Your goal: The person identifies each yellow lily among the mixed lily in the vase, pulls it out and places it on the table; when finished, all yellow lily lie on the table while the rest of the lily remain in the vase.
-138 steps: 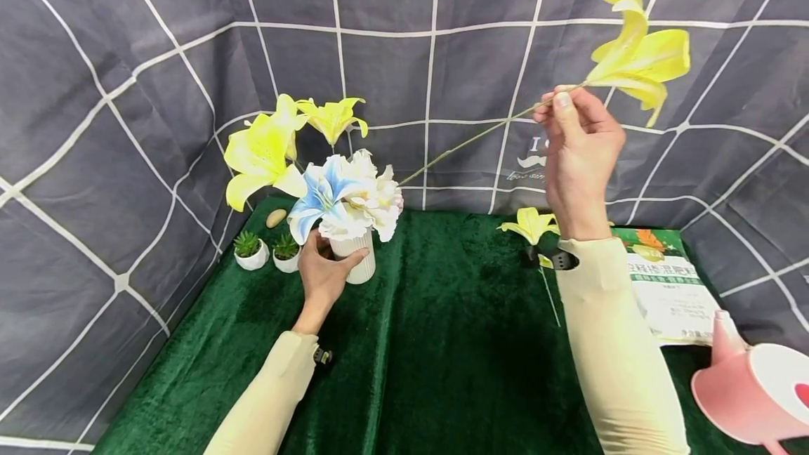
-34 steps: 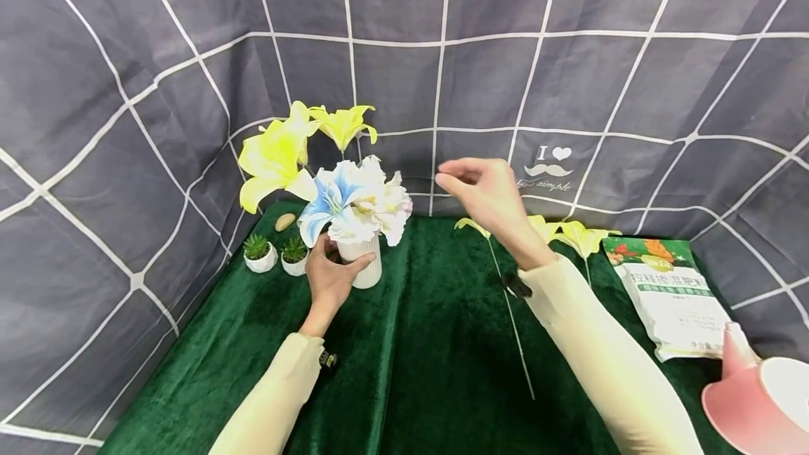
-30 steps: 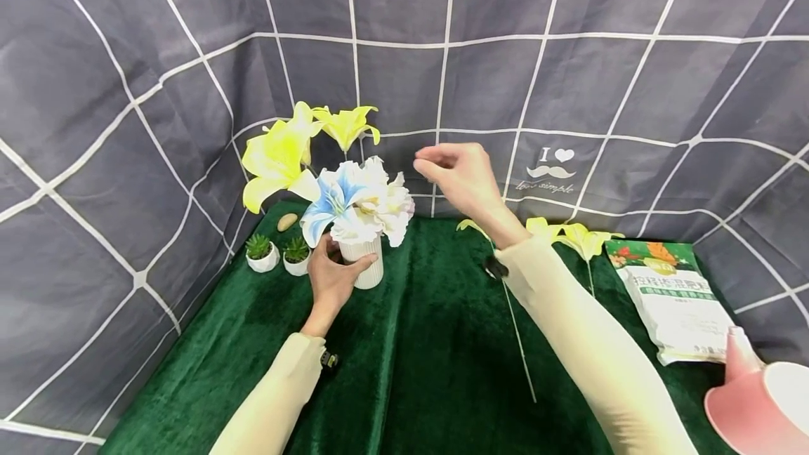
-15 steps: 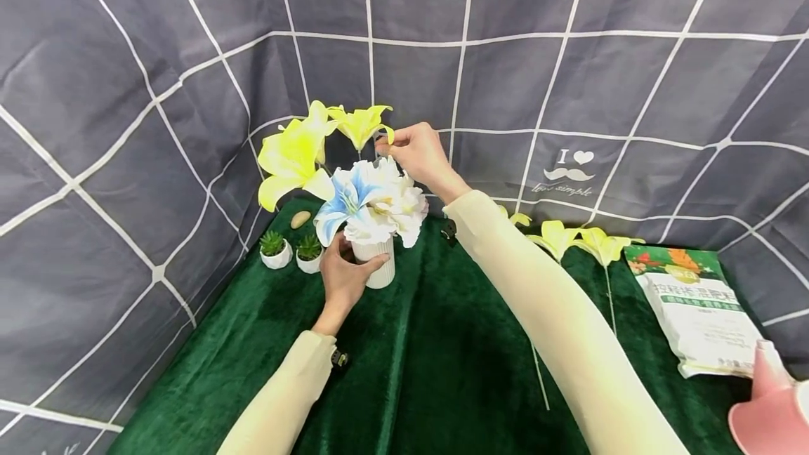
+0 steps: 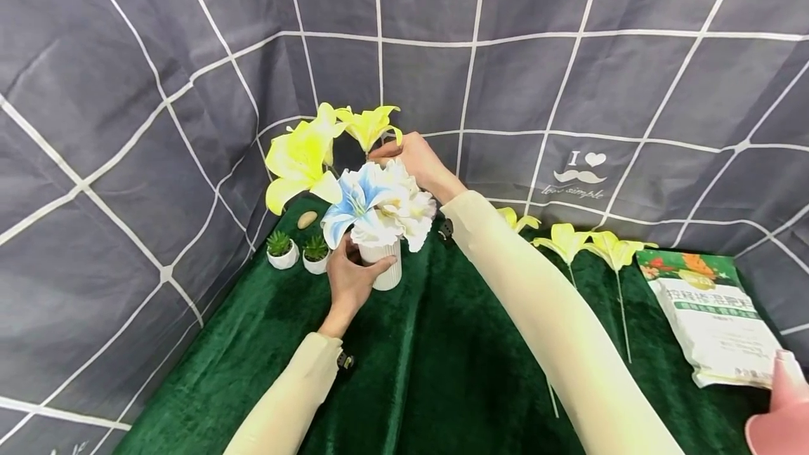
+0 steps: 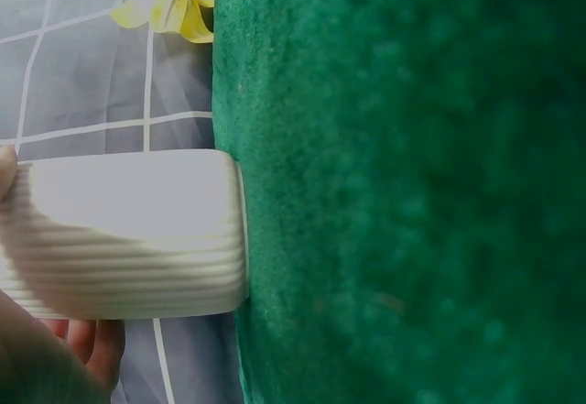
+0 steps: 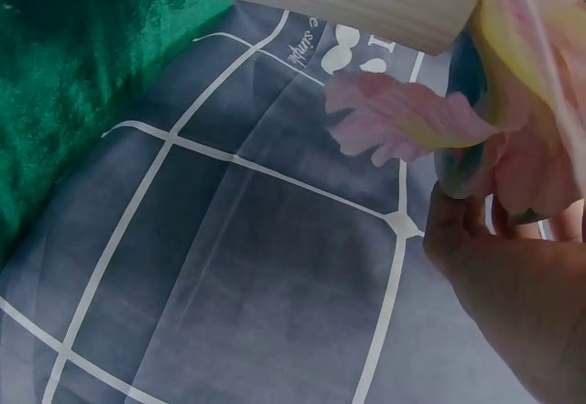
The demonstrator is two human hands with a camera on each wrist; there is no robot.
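My left hand (image 5: 350,283) grips a white ribbed vase (image 5: 388,274), thumb at its front; the left wrist view has the vase (image 6: 137,234) close up. A blue-and-white lily (image 5: 355,206) and white ruffled flowers (image 5: 407,210) fill its mouth. Yellow lilies (image 5: 300,160) rise above them at the left. Behind the bouquet, my right hand (image 5: 420,163) pinches the stem just under the rear yellow lily (image 5: 371,126); its fingertips are partly hidden. In the right wrist view this hand (image 7: 513,280) is close against pinkish petals (image 7: 403,120).
Several yellow lilies (image 5: 614,251) lie at the right on the green cloth (image 5: 468,364). Beyond them are a printed bag (image 5: 714,321) and a pink watering can (image 5: 784,420). Two potted succulents (image 5: 281,250) and a pebble (image 5: 307,220) sit left of the vase. Grey gridded fabric hangs behind.
The yellow lily my right hand held earlier now lies on the cloth at the right. That hand has moved left to the rear lily's stem. My left hand stays on the vase.
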